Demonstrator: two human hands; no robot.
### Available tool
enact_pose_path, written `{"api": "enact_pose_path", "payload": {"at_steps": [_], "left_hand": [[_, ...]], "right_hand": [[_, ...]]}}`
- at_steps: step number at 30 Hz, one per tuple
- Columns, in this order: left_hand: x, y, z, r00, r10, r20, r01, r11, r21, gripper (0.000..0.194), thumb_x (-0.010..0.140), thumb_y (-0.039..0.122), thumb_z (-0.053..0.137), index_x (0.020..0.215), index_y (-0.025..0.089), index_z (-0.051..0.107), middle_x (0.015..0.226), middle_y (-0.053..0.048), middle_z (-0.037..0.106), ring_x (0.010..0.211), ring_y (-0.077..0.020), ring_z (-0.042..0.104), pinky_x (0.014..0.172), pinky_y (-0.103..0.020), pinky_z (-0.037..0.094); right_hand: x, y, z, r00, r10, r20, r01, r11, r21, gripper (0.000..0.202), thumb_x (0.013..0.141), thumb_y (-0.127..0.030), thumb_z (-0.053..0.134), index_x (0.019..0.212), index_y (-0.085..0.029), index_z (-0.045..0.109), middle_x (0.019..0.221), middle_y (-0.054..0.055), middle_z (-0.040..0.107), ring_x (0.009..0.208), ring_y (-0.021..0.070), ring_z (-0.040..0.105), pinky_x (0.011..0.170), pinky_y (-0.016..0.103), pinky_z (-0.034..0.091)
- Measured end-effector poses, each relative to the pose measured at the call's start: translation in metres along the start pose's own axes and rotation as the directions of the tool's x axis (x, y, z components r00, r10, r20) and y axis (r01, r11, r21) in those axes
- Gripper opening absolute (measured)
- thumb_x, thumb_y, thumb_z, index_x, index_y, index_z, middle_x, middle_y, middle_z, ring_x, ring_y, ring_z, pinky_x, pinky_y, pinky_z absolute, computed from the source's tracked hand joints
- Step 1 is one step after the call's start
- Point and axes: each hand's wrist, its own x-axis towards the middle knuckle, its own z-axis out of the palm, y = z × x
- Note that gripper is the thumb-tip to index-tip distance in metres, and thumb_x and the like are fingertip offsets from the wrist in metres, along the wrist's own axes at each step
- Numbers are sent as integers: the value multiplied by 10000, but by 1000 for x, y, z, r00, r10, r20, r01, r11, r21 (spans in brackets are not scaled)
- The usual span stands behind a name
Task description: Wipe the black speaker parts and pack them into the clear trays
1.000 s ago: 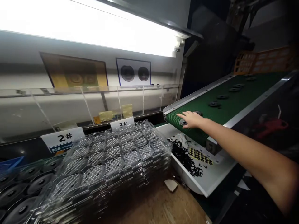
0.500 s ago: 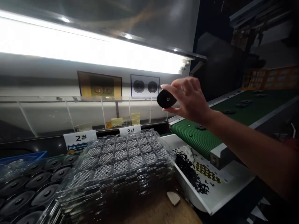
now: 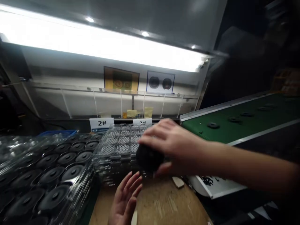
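Observation:
In my right hand (image 3: 170,145) is a round black disc-shaped part (image 3: 148,157), gripped by its edge between thumb and fingers; motion blurs it. The hand passes in front of a stack of clear plastic trays (image 3: 112,153) with textured pockets. My left hand (image 3: 126,198) is lower down, fingers apart and bent a little, holding nothing. It hovers over the wooden board (image 3: 159,203), just below the disc and not touching it. A small pale block (image 3: 178,182) lies on the board, right of the disc.
Another clear tray full of black round parts (image 3: 55,172) stands at the left. On the right a green conveyor belt (image 3: 217,131) carries several dark parts. A white tray (image 3: 220,190) with small black pieces sits below it. Number cards (image 3: 102,124) stand behind the trays.
My right hand has brought the black disc down and left, from beside the belt to above the board. My left hand has come into view. The camera has turned left.

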Motion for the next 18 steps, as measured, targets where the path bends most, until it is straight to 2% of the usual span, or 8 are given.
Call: {"api": "enact_pose_path", "payload": {"at_steps": [1, 3, 5, 8, 11, 14, 16, 18], "left_hand": [[-5, 9, 8, 999, -17, 39, 21, 996, -86, 566, 645, 535, 648, 1176, 402, 504, 1236, 7, 575, 1208, -315, 443, 1001, -465, 382], [-15, 21, 17, 994, -89, 69, 97, 986, -136, 685, 546, 548, 714, 1178, 364, 527, 1259, -11, 563, 1236, -344, 405, 1028, -448, 353], [-25, 20, 10, 960, -265, 89, 277, 945, -175, 782, 485, 546, 750, 1197, 320, 522, 1243, -55, 572, 1223, -367, 413, 1007, -459, 365], [-41, -5, -21, 879, -471, 76, 476, 850, -226, 877, 456, 529, 772, 1247, 293, 474, 1220, -103, 578, 1185, -373, 452, 962, -477, 393], [-62, -39, -61, 861, -509, -2, 497, 842, -211, 733, 440, 461, 806, 1123, 300, 593, 1176, -86, 611, 1176, -332, 472, 1003, -433, 352], [-84, -54, -93, 805, -593, -18, 557, 766, -321, 620, 454, 435, 807, 1042, 325, 643, 1136, -71, 635, 1117, -312, 534, 1000, -436, 351], [-94, -49, -104, 764, -645, -15, 576, 691, -436, 629, 483, 428, 796, 1080, 365, 608, 1157, -60, 622, 1079, -317, 564, 946, -464, 401], [-95, -38, -108, 735, -675, -57, 553, 646, -526, 593, 538, 409, 777, 1098, 394, 581, 1184, -43, 609, 1082, -316, 564, 911, -453, 431]], "right_hand": [[-4, -12, 18, 997, -67, 48, 61, 989, 133, 678, 703, -510, 652, 1246, -150, 465, 1139, 85, 556, 1027, 245, 493, 975, 432, 331], [-13, -32, 52, 990, -127, 63, 98, 932, 349, 667, 731, -501, 621, 1246, -111, 452, 1109, 104, 578, 994, 229, 505, 979, 411, 312], [-22, -49, 83, 993, -101, 64, 57, 869, 491, 675, 742, -495, 609, 1265, -110, 427, 1120, 118, 573, 1000, 232, 497, 957, 410, 316], [-34, -71, 127, 990, -30, 136, -69, 745, 664, 642, 751, -474, 605, 1272, -145, 425, 1148, 116, 569, 1031, 235, 489, 928, 392, 346], [-47, -97, 172, 976, -24, 218, -163, 587, 793, 629, 753, -485, 594, 1273, -165, 440, 1169, 112, 577, 1056, 252, 496, 928, 396, 369], [-63, -123, 215, 944, -39, 327, -271, 470, 840, 750, 723, -516, 621, 1353, -210, 352, 1300, 109, 489, 1169, 282, 445, 982, 417, 358], [-72, -136, 241, 894, 81, 441, -431, 424, 796, 782, 724, -501, 631, 1384, -250, 294, 1379, 95, 395, 1235, 270, 399, 1001, 383, 368], [-78, -145, 265, 799, 283, 531, -601, 374, 706, 640, 797, -430, 568, 1365, -258, 328, 1379, 105, 376, 1224, 255, 423, 975, 369, 406]]}}
